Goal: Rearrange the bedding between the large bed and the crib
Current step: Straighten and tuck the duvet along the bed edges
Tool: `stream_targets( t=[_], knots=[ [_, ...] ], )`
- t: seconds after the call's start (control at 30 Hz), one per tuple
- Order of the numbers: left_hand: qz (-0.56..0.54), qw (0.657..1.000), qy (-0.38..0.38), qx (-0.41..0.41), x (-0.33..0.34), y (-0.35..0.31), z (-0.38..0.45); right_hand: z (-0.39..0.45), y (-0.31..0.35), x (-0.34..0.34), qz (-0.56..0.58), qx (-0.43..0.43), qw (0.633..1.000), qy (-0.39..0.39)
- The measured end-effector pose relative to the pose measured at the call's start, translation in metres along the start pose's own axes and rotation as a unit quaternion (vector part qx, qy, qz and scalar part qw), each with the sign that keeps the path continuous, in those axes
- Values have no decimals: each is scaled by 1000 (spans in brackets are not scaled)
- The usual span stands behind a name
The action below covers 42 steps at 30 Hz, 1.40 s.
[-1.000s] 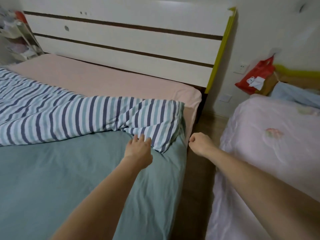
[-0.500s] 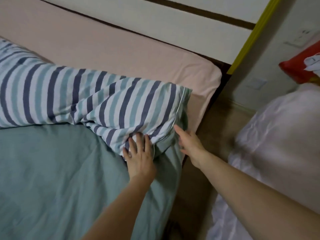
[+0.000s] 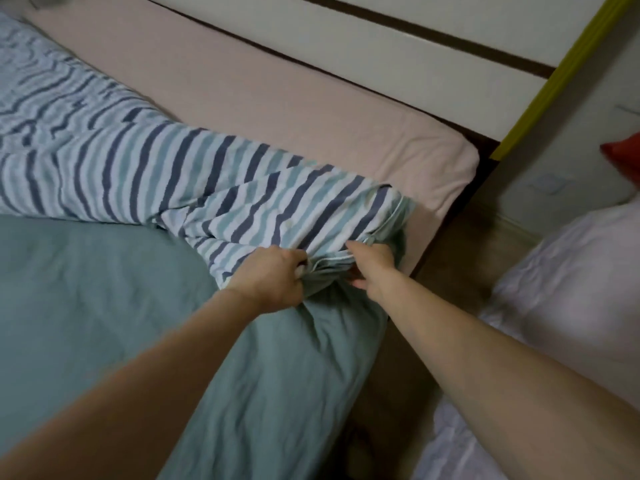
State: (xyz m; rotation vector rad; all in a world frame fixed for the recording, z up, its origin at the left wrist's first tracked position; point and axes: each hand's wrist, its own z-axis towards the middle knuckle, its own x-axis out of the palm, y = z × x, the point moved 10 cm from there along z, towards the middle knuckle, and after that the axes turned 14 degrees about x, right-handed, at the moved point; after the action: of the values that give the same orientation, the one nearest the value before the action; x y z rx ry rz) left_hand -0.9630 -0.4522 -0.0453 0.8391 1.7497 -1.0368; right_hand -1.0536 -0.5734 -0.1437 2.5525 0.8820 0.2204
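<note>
At the near right corner of the large bed (image 3: 311, 98), both hands meet on the striped duvet (image 3: 145, 168). The left hand (image 3: 273, 282) has its fingers (image 3: 299, 268) curled round a bunched fold of the striped cloth, gripping it. Just beside it, the right hand (image 3: 372, 268) grasps the same corner, thumb under the fold and fingers over it, so the piped edge runs between the two hands. From the fingers, the striped duvet stretches away to the left across the bed, blurred at its far end. Below and to the left of the fingers lies the plain green underside of the cover (image 3: 86, 289), draping over the bed's edge. Beyond the fingers a pink fitted sheet (image 3: 277, 88) covers the mattress up to a white headboard (image 3: 381, 46) with dark stripes and a yellow-green edge strip (image 3: 554, 81). To the right of the fingers a strip of wooden floor (image 3: 467, 244) separates the bed from pale bedding (image 3: 571, 289) on the neighbouring crib. A red object (image 3: 623, 157) shows at the right frame edge.
</note>
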Motion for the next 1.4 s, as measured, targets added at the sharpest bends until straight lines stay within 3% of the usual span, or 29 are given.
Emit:
stream_targets(
  t=[0.07,0.13,0.3,0.43,0.5,0.6,0.87,1.13,1.3,1.4],
  knots=[
    [-9,1000,22,-1,-12,-18,-29,-34,-17,22,11,33,998,57],
    [-6,999,51,8,-20,-37,-65,-72,-36,36,-36,31,997,62],
    [-59,986,153,-4,-46,-59,-162,-147,-81,56,-195,-48,978,49],
    [-98,967,233,-7,-32,-73,-252,-213,-149,74,-222,-119,964,83],
    [-106,956,272,-8,6,-79,-284,-222,-183,58,-323,-133,937,12],
    [-81,939,334,5,61,-82,-308,-210,-211,21,-412,-88,904,-71],
    [-45,984,171,-17,69,-90,-221,-181,-152,-62,-387,-160,886,-200],
    [-30,999,43,5,110,-137,-63,-54,-83,-136,-363,-154,886,-243],
    [48,998,36,-30,144,-127,11,20,-43,-150,-278,-203,925,-162],
    [77,995,7,-68,159,-107,34,62,-40,-142,-165,-168,969,-79]
  ],
)
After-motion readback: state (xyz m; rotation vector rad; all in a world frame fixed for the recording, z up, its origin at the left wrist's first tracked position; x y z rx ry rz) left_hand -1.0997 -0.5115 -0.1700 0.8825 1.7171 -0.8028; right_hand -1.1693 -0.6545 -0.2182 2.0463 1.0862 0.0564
